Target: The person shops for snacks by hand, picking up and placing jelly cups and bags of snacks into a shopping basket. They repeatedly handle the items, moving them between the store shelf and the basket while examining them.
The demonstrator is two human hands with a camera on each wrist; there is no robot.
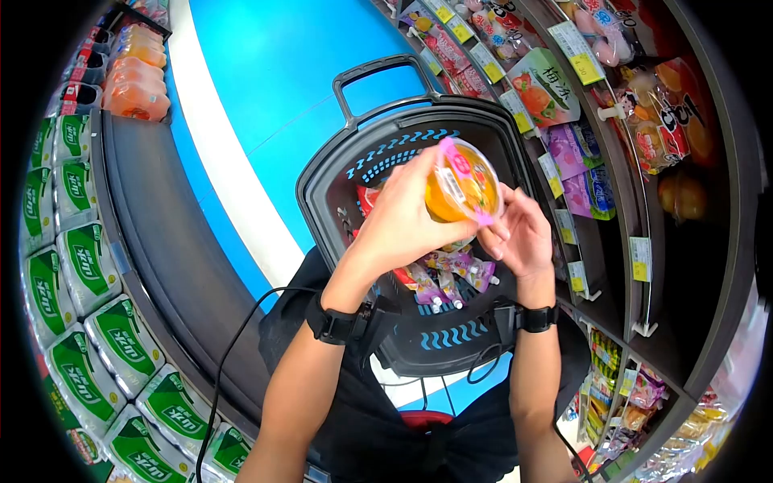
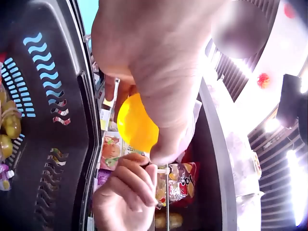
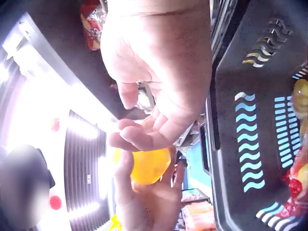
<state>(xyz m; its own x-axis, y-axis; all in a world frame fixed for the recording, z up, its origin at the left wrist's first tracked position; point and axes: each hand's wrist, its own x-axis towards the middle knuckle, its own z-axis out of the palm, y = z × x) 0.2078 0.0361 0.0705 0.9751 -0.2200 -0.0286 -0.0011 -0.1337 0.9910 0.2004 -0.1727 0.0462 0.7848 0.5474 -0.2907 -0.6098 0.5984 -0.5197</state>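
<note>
- Left hand [image 1: 403, 213]: fingers and thumb curled round the side of a clear cup [image 1: 463, 181] with orange contents, center of the frame, above the basket [image 1: 328, 185]. Cup is tilted, pink trim and white label facing the head camera.
- Right hand [image 1: 525, 233]: palm partly up, fingers loosely bent, gap narrow, at the cup's lower right edge. Contact looks likely, but the overlap hides it; can't confirm.
- Basket: dark, wavy slots, handle [image 1: 342, 101] toward upper center. Inside, below the hands: pouches with white caps [image 1: 451, 282], plus a red pack [image 1: 368, 200] by the left hand.
- Right of frame: shelf unit [image 1: 708, 346] with bagged snacks, yellow-white price tags, green strawberry pack [image 1: 543, 88].
- Upper left: orange bottles [image 1: 137, 88].
- Left edge down to lower left: green-and-white packs [image 1: 87, 262], stacked.
- Black wristbands on both wrists.
</note>
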